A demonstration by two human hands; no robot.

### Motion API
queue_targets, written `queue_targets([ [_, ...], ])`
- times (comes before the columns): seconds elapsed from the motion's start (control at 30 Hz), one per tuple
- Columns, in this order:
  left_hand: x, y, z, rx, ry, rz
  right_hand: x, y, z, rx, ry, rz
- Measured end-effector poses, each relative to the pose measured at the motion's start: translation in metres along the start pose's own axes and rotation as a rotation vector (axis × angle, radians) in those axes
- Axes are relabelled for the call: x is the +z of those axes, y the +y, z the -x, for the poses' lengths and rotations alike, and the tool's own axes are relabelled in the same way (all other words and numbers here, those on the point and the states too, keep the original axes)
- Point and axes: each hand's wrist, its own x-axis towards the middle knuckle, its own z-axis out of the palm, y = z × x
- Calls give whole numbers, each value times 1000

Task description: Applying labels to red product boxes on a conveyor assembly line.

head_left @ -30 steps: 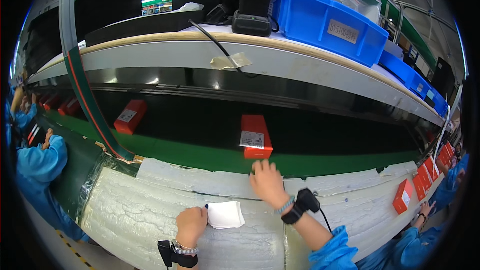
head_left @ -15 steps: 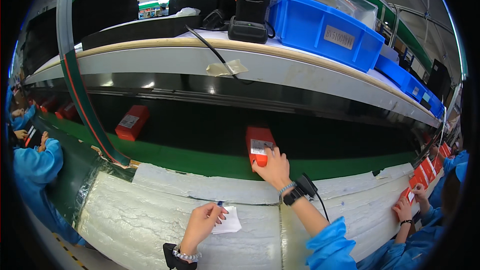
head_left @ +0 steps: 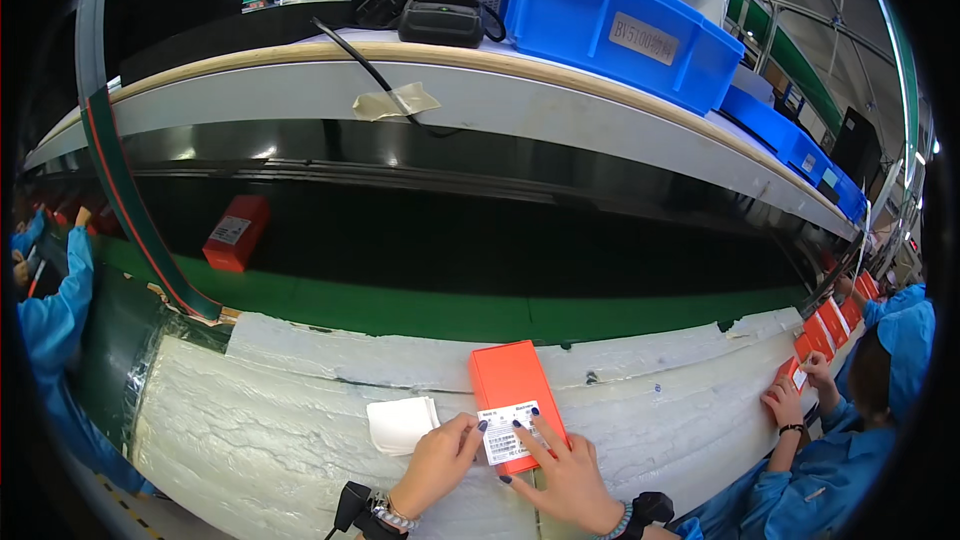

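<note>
A red box (head_left: 513, 371) lies on the pale wrapped work surface in front of me, a white printed label (head_left: 507, 437) on its near part. My right hand (head_left: 565, 478) is over its near end. Two fingers rest on the label, the thumb is at the near left corner and another finger at the right edge. My left hand (head_left: 437, 467) is closed, its thumb and forefinger pinched together at the left edge of the label. What that pinch holds is too small to make out. Left of the box lies a small stack of white paper (head_left: 402, 424).
Beyond the work surface runs a green belt (head_left: 420, 308) carrying another red box (head_left: 238, 233). Above it, a shelf (head_left: 560, 90) holds a blue bin (head_left: 622, 35) and a handheld radio in its charger (head_left: 443, 22). Blue-sleeved people (head_left: 815, 480) work at both sides, near more red boxes.
My right hand has brought the red box off the belt onto the work surface. My left hand has left the white papers and come to the box's label. The view has shifted.
</note>
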Motion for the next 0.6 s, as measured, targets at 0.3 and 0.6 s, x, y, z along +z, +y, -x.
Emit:
queue_targets([
  [0.3, 4, 3, 6, 249, -113, 604, -6, 8, -46, -269, -64, -645],
  [0.6, -16, 25, 12, 40, 21, 988, -12, 18, -44, -387, 73, -812],
])
